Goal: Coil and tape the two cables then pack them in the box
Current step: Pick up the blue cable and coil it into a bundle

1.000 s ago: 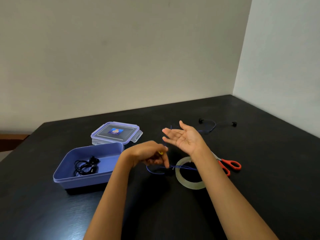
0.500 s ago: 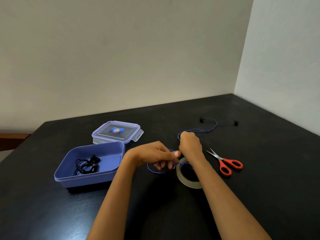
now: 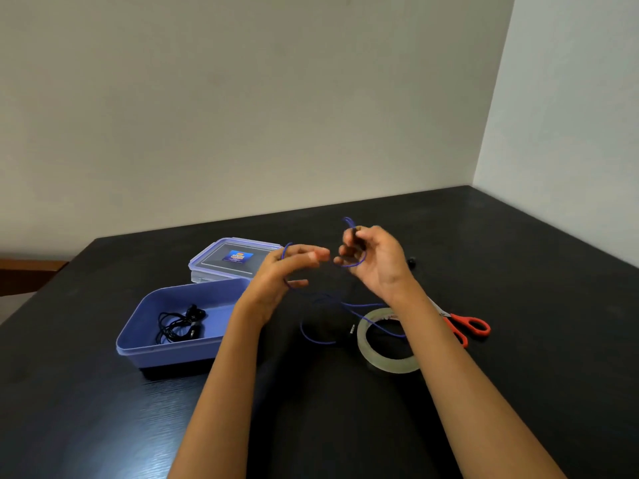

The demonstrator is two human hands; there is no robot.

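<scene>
— At the left of the bench (image 3: 518, 392): box (image 3: 138, 347), blue, open. Black cable (image 3: 178, 324) lies bundled inside, on its floor. Lid (image 3: 235, 259) is flat on the bench just behind the box. Touching the far rim or just clear of it, cannot tell.

— Tape on that bundle?

— Too small to tell.

— Hands next.

— Left hand (image 3: 283, 274) is up above the bench, just right of the box. Fingers fairly straight, pointing right, with the blue cable (image 3: 352, 265) looped round them. Blurred, so whether the thumb pinches the cable, cannot tell.

— And the right?

— Right hand (image 3: 375, 262) is close beside it, fingertips near the left's. Fingers curled, pinching the blue cable. One small loop sticks up above them, another hangs under.

— Rest of that cable?

— Slack drops to the bench between the forearms. Plug (image 3: 352, 328) lies just beside the tape (image 3: 383, 363), and one strand crosses the roll's hole. Earbud (image 3: 411, 261) is on the bench just past the right hand.

— Farther right?

— Scissors (image 3: 470, 328), red handles, flat on the bench. Blades are partly hidden behind the right forearm.
</scene>
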